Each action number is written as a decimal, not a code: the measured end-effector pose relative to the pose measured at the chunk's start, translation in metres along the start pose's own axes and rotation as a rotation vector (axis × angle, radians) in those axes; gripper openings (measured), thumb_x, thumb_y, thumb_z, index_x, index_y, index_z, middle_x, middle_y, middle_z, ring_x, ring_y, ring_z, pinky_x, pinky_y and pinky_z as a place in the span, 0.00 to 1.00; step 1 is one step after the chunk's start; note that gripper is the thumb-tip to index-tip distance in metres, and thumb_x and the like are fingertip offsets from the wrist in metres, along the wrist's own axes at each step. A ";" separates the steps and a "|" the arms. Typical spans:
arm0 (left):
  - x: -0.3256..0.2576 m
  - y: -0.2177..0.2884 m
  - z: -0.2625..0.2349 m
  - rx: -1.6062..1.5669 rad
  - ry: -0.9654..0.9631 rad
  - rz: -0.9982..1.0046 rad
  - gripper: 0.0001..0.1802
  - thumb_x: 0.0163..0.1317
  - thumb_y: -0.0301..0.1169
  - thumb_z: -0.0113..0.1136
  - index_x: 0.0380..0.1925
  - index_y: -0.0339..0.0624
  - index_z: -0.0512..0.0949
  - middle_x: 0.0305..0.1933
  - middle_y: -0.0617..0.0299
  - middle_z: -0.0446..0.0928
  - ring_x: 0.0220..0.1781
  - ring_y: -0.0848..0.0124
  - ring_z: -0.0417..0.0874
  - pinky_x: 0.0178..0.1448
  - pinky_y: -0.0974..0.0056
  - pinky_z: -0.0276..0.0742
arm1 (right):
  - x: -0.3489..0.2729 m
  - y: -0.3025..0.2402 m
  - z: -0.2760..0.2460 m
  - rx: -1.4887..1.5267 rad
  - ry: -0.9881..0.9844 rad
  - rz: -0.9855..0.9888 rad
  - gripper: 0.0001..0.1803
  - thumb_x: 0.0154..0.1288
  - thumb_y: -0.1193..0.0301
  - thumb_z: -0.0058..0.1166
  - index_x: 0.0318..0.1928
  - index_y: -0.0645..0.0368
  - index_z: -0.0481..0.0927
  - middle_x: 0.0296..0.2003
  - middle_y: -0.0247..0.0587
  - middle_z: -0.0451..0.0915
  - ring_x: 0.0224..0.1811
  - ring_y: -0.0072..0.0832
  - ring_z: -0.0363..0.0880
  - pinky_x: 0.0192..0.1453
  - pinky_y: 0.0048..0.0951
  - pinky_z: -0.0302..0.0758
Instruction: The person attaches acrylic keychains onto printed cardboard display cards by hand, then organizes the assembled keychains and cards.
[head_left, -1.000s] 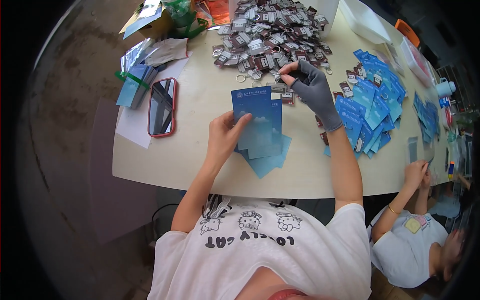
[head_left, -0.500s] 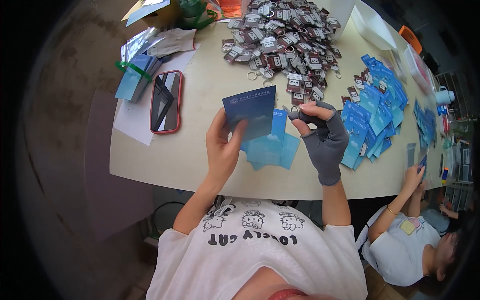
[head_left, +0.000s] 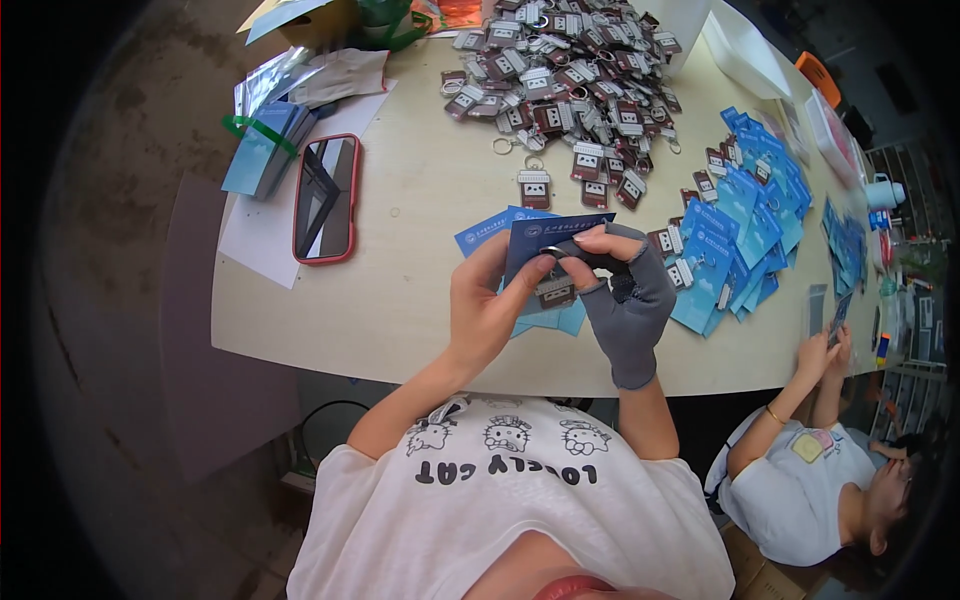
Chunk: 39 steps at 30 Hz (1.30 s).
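Observation:
My left hand (head_left: 482,302) grips a dark blue printed card (head_left: 528,238) together with the metal ring of a keychain. The keychain's brown and clear tag (head_left: 555,292) hangs in front of the card, between my hands. In a grey fingerless glove, my right hand (head_left: 632,312) is closed at the ring and the card's right edge; its fingers partly hide where ring and card meet. Behind and below lie a few blue cards (head_left: 483,232) on the table. A loose keychain (head_left: 535,188) rests just beyond the held card.
A large heap of keychains (head_left: 570,80) covers the far middle of the table (head_left: 400,330). Blue cards with keychains (head_left: 745,230) pile up at right. To the left are a red-cased phone (head_left: 327,200) and a banded card stack (head_left: 262,150). A co-worker (head_left: 790,470) sits at right.
My hands have come together. The card has moved right and tilted, and the ring my right hand held apart is now at it. The keychain's tag has come into view.

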<state>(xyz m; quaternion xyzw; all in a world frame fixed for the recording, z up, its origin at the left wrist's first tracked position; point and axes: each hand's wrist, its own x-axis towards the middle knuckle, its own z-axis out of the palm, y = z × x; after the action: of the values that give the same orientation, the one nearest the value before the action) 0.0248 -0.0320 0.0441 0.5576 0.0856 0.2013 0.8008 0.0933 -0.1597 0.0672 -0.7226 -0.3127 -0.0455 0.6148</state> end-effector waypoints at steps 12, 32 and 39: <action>-0.006 0.001 0.008 -0.089 0.057 0.061 0.10 0.64 0.23 0.61 0.45 0.32 0.79 0.44 0.62 0.80 0.44 0.78 0.78 0.51 0.71 0.73 | -0.007 -0.008 0.006 0.154 0.052 0.255 0.16 0.65 0.73 0.59 0.50 0.66 0.73 0.38 0.38 0.81 0.37 0.16 0.77 0.42 0.18 0.74; 0.021 -0.035 -0.023 1.623 -0.146 0.236 0.51 0.48 0.56 0.68 0.62 0.29 0.62 0.67 0.44 0.60 0.71 0.50 0.57 0.68 0.40 0.49 | 0.040 0.048 -0.104 -0.806 0.081 -0.176 0.17 0.61 0.63 0.61 0.46 0.60 0.77 0.38 0.46 0.79 0.42 0.41 0.79 0.49 0.36 0.74; 0.035 -0.046 -0.024 1.358 -0.150 0.191 0.44 0.39 0.41 0.78 0.55 0.34 0.66 0.64 0.47 0.60 0.70 0.51 0.56 0.65 0.42 0.49 | 0.104 0.101 0.010 -0.767 -0.360 -0.012 0.15 0.60 0.59 0.60 0.35 0.59 0.81 0.36 0.45 0.80 0.40 0.42 0.80 0.43 0.40 0.74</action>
<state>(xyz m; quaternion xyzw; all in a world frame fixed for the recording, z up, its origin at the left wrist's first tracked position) 0.0582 -0.0105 -0.0041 0.9532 0.0878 0.1338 0.2564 0.2246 -0.1137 0.0249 -0.8935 -0.3798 -0.0354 0.2370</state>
